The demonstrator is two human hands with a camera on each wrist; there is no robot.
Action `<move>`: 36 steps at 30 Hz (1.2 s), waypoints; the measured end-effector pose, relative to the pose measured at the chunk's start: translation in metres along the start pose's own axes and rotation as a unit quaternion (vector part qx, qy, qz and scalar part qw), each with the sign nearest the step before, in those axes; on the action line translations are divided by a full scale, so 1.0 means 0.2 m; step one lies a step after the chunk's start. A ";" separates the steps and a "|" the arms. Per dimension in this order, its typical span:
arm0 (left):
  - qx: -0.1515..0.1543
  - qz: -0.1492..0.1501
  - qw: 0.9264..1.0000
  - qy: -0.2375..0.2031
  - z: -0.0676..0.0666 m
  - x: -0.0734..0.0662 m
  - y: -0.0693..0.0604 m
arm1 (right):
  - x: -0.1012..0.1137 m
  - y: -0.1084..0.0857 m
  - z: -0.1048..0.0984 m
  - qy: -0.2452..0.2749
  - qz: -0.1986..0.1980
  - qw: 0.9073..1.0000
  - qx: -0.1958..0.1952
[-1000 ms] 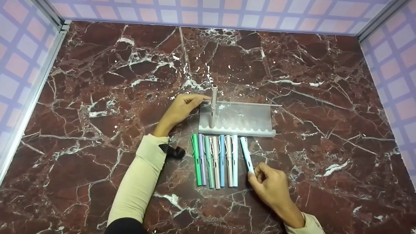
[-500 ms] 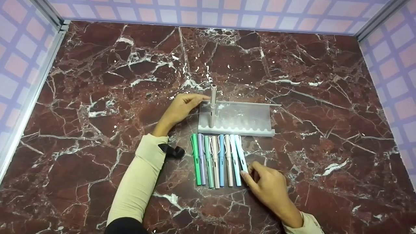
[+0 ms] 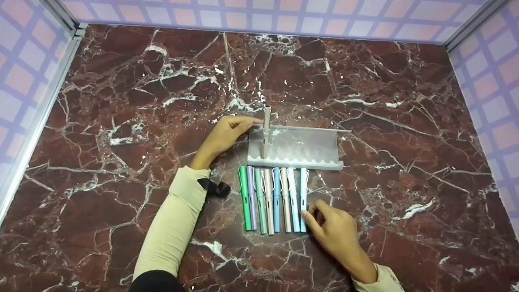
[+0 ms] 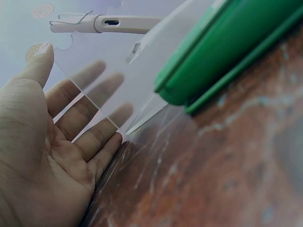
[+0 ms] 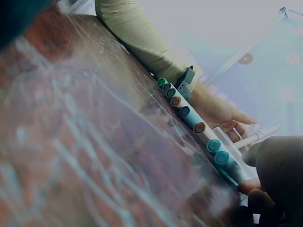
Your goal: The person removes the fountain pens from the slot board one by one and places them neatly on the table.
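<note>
My right hand [image 3: 334,227] is at the right end of a row of pens and pinches a light blue pen [image 3: 303,182], thumb on its lower barrel. Left of it lie several capped pens, among them a second light blue pen [image 3: 292,194], a blue pen [image 3: 277,202] and a green pen [image 3: 244,198]. Behind them stands a clear pen stand [image 3: 304,146] with a scalloped front ledge. One beige pen [image 3: 266,134] leans upright in it. My left hand [image 3: 227,134] touches the stand's left edge, its fairly straight fingers [image 4: 97,87] showing through the clear panel in the left wrist view.
The red-brown marbled table [image 3: 162,121] has checked panels [image 3: 259,18] along its back and sides. A black strap with a small device [image 3: 217,188] sits on the left wrist, close to the green pen.
The right hand has moved the light blue pen left toward the row, and that pen has turned from slanted to nearly parallel with the others. My left hand stays at the stand.
</note>
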State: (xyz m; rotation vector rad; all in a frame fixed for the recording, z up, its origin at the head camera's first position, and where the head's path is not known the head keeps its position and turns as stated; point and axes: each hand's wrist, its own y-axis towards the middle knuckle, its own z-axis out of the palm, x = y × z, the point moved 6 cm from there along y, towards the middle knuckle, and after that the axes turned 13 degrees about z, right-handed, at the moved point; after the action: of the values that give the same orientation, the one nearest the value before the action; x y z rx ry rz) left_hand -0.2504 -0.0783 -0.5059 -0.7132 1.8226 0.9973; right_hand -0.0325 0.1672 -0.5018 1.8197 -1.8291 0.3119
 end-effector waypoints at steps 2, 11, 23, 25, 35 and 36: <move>-0.001 0.003 1.000 -0.001 0.00 0.00 0.00 | 0.00 0.00 0.00 -0.004 0.007 1.000 0.000; -0.001 0.001 1.000 -0.008 0.00 -0.01 0.00 | 0.01 0.01 0.01 -0.024 0.013 1.000 0.000; 0.000 -0.001 1.000 -0.003 0.00 -0.01 0.00 | 0.01 0.02 0.01 0.003 -0.006 1.000 0.009; 0.002 -0.003 1.000 0.006 0.00 -0.01 0.00 | 0.00 0.05 0.01 0.053 -0.004 0.998 0.016; -0.003 -0.001 1.000 -0.007 0.00 -0.01 0.00 | -0.07 0.32 0.02 0.379 0.026 0.923 0.056; 0.000 -0.002 1.000 -0.006 0.00 -0.01 0.00 | -0.06 0.35 0.03 0.411 0.021 0.909 0.060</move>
State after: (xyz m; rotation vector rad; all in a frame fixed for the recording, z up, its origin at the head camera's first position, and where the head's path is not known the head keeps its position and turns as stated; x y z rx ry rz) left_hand -0.2497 -0.0778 -0.5047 -0.7101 1.8086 0.9973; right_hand -0.1020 0.1796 -0.4987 1.3844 -1.2529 1.0459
